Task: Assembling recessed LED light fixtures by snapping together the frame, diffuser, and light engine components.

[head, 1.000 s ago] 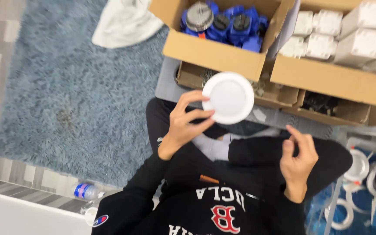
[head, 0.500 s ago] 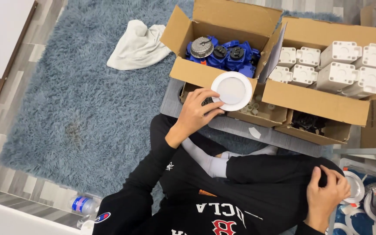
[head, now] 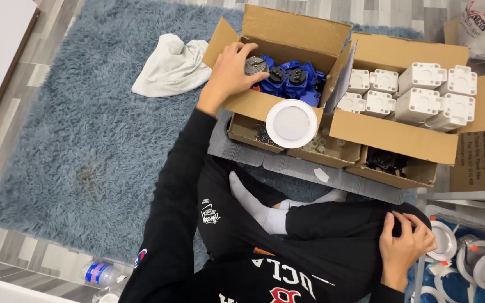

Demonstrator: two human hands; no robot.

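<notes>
My left hand (head: 228, 73) reaches into an open cardboard box (head: 287, 31) of blue parts (head: 293, 78). Its fingertips close on a grey round part (head: 255, 64) at the box's left end. A white round lamp disc (head: 291, 123) lies loose on the rim of a low cardboard tray (head: 248, 134) just below that box, apart from both hands. My right hand (head: 404, 247) rests on my right knee in black trousers, fingers curled, holding nothing.
A second open box (head: 399, 134) to the right holds several white square parts (head: 422, 95). White ring-shaped lamps (head: 478, 264) lie at the lower right. A pale cloth (head: 169, 67) lies on the blue-grey rug (head: 74, 140). A plastic bottle (head: 101, 274) lies at the lower left.
My left hand let go of the white disc, which now rests on the low tray, and moved up into the box of blue parts. My right hand dropped onto my knee.
</notes>
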